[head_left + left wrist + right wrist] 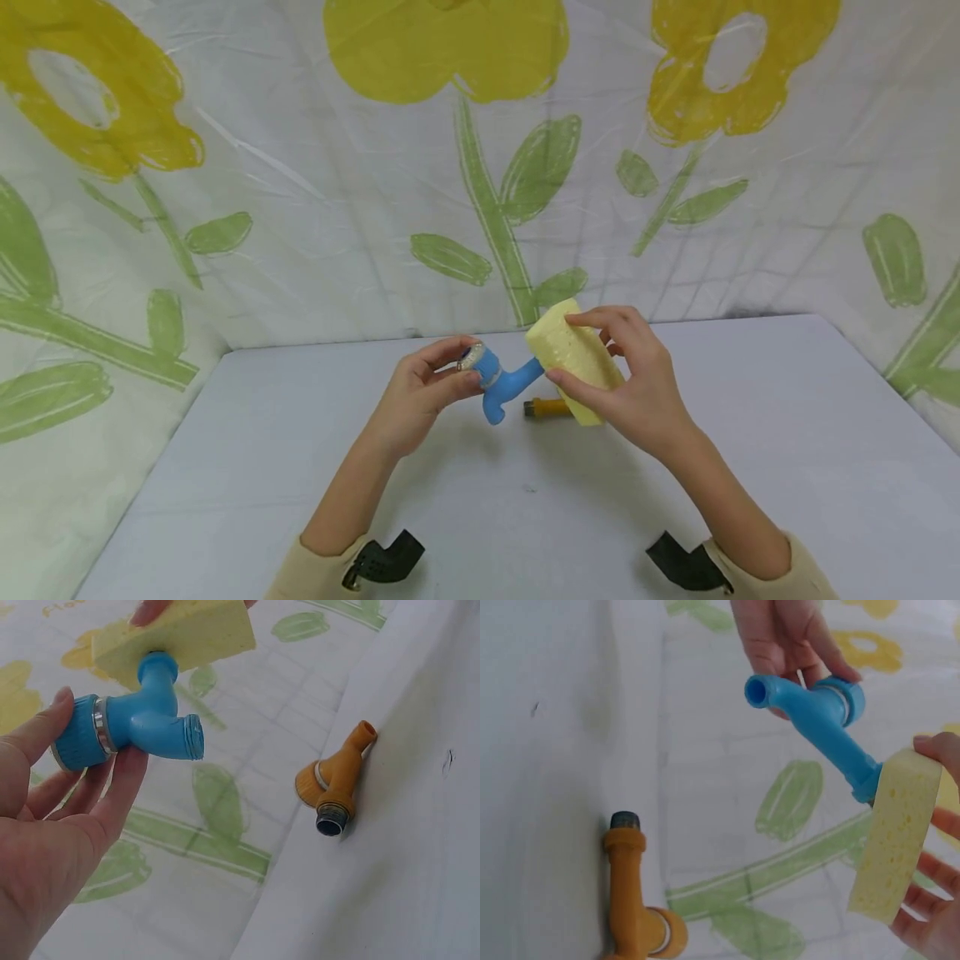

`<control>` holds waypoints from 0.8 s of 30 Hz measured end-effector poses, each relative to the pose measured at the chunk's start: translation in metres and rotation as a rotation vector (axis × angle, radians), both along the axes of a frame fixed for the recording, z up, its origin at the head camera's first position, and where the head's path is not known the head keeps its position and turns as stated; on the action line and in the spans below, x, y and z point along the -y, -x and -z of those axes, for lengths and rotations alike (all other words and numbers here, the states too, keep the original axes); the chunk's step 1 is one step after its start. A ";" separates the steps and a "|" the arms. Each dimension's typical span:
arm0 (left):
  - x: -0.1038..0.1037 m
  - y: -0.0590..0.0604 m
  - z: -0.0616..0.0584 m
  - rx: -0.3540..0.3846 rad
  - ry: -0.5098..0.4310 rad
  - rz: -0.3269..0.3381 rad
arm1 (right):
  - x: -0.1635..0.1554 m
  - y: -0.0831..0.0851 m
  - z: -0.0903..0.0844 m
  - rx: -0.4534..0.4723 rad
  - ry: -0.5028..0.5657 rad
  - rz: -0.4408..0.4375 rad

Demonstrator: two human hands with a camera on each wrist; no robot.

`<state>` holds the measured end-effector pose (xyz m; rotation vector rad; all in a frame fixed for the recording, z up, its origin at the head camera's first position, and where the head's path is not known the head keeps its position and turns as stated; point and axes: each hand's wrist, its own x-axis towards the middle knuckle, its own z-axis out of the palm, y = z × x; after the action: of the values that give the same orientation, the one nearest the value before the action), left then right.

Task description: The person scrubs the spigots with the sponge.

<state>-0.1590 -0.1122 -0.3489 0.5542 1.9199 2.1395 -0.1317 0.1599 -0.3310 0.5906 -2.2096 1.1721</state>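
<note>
The left hand [416, 392] is pinching the blue tap [498, 383] above the table [225, 467] while the right hand [637, 383] is gripping the sponge [572, 354] against its spout; hard pressing risks twisting it loose.

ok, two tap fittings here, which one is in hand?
The blue fitting, pinched at its ringed end by the left hand, its spout against the yellow sponge. The orange fitting lies untouched on the table.

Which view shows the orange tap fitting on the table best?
The left wrist view: the orange fitting lies whole and unobstructed. The right wrist view cuts it off at the bottom edge. The head view shows only a sliver behind the sponge.
</note>
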 end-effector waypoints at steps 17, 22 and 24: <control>0.000 0.001 0.001 0.011 -0.044 0.018 | 0.002 -0.006 -0.004 -0.061 -0.153 0.083; -0.001 0.000 0.001 -0.006 -0.055 0.017 | 0.003 -0.005 -0.003 -0.104 -0.179 0.118; -0.001 0.000 0.001 -0.004 -0.070 0.002 | 0.004 -0.005 -0.002 -0.118 -0.179 0.128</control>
<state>-0.1592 -0.1116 -0.3495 0.5738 1.8517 2.2133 -0.1266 0.1563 -0.3289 0.5659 -2.2290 0.8597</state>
